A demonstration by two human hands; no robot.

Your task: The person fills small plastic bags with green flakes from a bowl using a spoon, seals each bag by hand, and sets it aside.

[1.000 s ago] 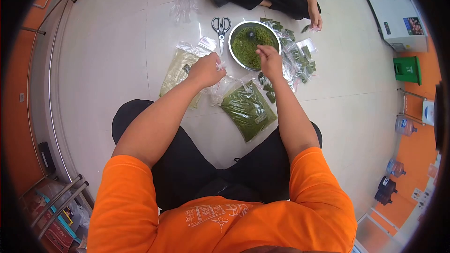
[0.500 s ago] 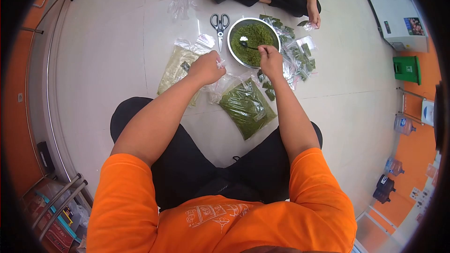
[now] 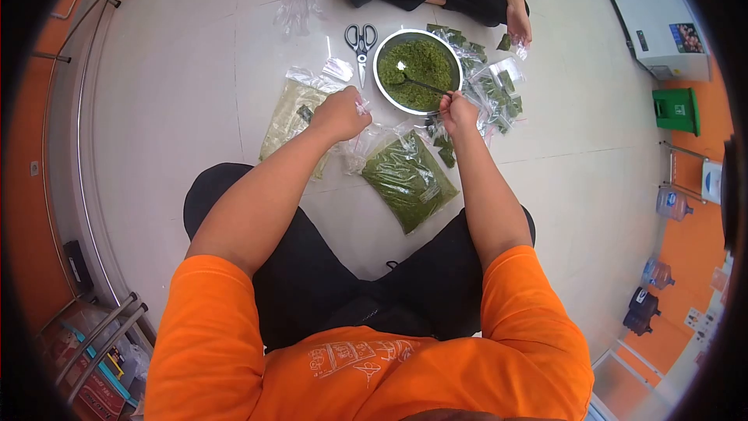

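Note:
My right hand (image 3: 460, 112) is closed on the handle of a black spoon (image 3: 425, 84), whose head lies in green powder (image 3: 414, 58). The powder fills a round steel bowl (image 3: 377, 80), with a small white spot showing in it. My left hand (image 3: 341, 114) pinches a small clear plastic bag (image 3: 361, 103), left of the bowl's near rim. Beneath and beside that hand lies a large bag of pale green powder (image 3: 282, 118). A second large bag, of darker green powder (image 3: 409, 179), rests on the floor between my legs and the bowl.
Black-handled scissors (image 3: 361, 53) and a stack of small plastic bags (image 3: 337, 69) lie left of the bowl. Several small filled packets (image 3: 499, 92) are heaped at its right. Across from me sits a person whose hand (image 3: 518, 23) holds a small packet. Crumpled clear plastic (image 3: 298, 4) lies at far left.
My right hand has drawn back toward me, and the spoon now slants lower across the powder. My left hand has barely moved. The other person's second hand has come into view.

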